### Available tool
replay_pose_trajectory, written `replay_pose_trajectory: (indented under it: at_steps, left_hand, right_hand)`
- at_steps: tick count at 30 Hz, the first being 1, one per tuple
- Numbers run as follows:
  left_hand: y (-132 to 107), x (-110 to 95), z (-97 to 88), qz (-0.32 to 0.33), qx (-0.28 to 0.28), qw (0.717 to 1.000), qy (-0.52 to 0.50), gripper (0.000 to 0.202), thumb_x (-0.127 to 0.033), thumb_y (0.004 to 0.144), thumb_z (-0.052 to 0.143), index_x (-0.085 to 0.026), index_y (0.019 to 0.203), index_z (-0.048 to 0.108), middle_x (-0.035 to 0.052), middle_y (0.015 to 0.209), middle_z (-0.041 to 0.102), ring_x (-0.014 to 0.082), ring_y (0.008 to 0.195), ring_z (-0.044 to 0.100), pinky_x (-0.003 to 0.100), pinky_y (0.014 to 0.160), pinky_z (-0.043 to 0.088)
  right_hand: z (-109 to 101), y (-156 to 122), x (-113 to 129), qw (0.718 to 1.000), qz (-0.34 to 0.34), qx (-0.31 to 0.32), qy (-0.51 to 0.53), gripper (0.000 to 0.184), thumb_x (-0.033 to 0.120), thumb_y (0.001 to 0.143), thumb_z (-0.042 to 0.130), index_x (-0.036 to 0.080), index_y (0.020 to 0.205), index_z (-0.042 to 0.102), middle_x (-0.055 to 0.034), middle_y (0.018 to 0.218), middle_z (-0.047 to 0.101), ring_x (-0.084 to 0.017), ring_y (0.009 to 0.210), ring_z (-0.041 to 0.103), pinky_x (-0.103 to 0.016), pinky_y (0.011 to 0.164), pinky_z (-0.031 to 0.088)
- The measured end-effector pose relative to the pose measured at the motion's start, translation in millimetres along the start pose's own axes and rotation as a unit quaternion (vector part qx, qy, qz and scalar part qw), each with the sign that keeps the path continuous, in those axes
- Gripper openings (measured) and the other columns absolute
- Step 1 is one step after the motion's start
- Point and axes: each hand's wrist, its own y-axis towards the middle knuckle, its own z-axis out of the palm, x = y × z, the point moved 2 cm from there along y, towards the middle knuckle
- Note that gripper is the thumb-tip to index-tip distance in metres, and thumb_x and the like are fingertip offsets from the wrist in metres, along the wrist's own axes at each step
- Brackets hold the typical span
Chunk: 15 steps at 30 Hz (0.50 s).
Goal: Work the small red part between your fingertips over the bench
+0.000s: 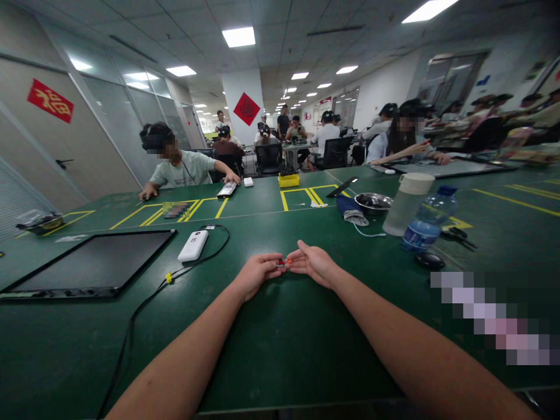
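Over the green table (289, 338), my two hands meet at the fingertips. My left hand (260, 273) is closed, its thumb and fingers pinching a small red and silver piece (280, 263) too tiny to name. My right hand (315, 263) has its palm turned partly up, the fingers stretched out and the thumb raised. A tiny orange piece (289, 261) shows at its fingertips, close to the red and silver one. Whether the two pieces are joined I cannot tell.
Left lie a black-framed panel (91, 262), a white power bank (193, 246) and a black cable (144, 303). Right stand a metal bowl (373, 202), a frosted bottle (406, 207), a plastic water bottle (431, 221) and a black mouse (429, 260). A co-worker (188, 169) sits across.
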Motion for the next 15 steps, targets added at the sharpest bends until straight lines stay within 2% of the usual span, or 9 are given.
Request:
replay_pose_trajectory:
  at_steps: [15]
  left_hand:
    - [-0.5, 0.5, -0.2, 0.011, 0.010, 1.000, 0.015, 0.034, -0.009, 0.077, 0.061, -0.008, 0.111, 0.061, 0.0186, 0.107, 0.065, 0.0213, 0.093, 0.066, 0.028, 0.084, 0.052]
  right_hand:
    - [1.4, -2.1, 1.1, 1.000, 0.001, 0.004, -0.014, 0.052, 0.049, 0.091, 0.037, 0.006, 0.082, 0.065, -0.0176, 0.078, 0.070, -0.018, 0.070, 0.068, -0.030, 0.069, 0.054]
